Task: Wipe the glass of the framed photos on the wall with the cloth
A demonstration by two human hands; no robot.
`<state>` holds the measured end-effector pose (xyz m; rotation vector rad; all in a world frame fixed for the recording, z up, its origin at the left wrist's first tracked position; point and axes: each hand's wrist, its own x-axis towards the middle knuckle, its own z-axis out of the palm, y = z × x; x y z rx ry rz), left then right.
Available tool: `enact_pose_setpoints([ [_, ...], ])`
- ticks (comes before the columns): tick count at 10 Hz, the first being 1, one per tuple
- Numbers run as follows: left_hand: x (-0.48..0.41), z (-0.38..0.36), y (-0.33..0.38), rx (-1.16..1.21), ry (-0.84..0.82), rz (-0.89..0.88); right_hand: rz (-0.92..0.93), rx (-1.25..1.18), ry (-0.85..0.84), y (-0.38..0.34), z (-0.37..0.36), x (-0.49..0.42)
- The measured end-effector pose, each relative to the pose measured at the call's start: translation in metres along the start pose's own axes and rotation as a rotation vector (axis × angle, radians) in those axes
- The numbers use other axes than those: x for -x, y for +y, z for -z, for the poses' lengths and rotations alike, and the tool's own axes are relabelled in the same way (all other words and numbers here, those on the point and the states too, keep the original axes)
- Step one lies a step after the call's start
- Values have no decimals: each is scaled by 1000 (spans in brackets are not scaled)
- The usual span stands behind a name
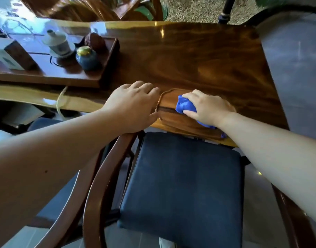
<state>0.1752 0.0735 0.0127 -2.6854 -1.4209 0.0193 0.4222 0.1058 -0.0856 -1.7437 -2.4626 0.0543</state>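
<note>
One polished wooden table (198, 56) fills the upper frame, one blue-cushioned chair (182, 185) the lower centre. One long tea tray (107, 72) sits upper left; one small wooden tray (169, 102) lies at centre. Two hands: the left hand (134, 106) rests open beside that tray, the right hand (205, 108) is closed over one blue cloth (185, 104). The cloth looks soft, light, easily bunched; gathering it in the palm should suit. No framed photos show.

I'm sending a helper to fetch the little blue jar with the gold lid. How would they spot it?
Start at the long glossy wooden table and go to the dark wooden tea tray at its left end. The blue jar stands near the tray's right edge, beside the white lidded teacup. It is the only round blue thing with a gold lid there.
</note>
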Motion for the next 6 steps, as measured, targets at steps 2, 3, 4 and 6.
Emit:
enact_pose_setpoints([
  [2, -1, -34, 1, 20, -58, 11, 39, -52, -93, 10, -29, -8],
  [3, 0, -41, 0, 12, -71, 17, 79, -4, -94, 12, -36, -8],
  [4, 3, -40, -1, 16, -95, 28, 85, 94, -175, 11, -39, -6],
  [6, 18, -14, -13, -69, -92, 60, 104, 127, -203, -4, -9, -13],
])
